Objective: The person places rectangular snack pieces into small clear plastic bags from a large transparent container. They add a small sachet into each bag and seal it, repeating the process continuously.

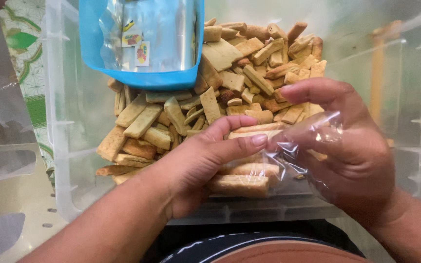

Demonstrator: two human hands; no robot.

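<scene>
A clear plastic bag (288,160) holds a few long brown biscuit sticks (239,184) over the near edge of a clear plastic bin (69,146). My left hand (205,160) grips the bag and the sticks from the left, thumb pressed at the bag's mouth. From the right, my right hand (352,146) pinches the bag's crinkled open end between thumb and fingers. The bin is filled with several loose biscuit pieces (230,92), flat and tan.
A blue plastic scoop (142,78) lies in the bin at the top, with a shiny foil pouch (157,34) in it. A patterned green and white cloth (25,58) lies left of the bin. Another clear container (1,160) sits at the far left.
</scene>
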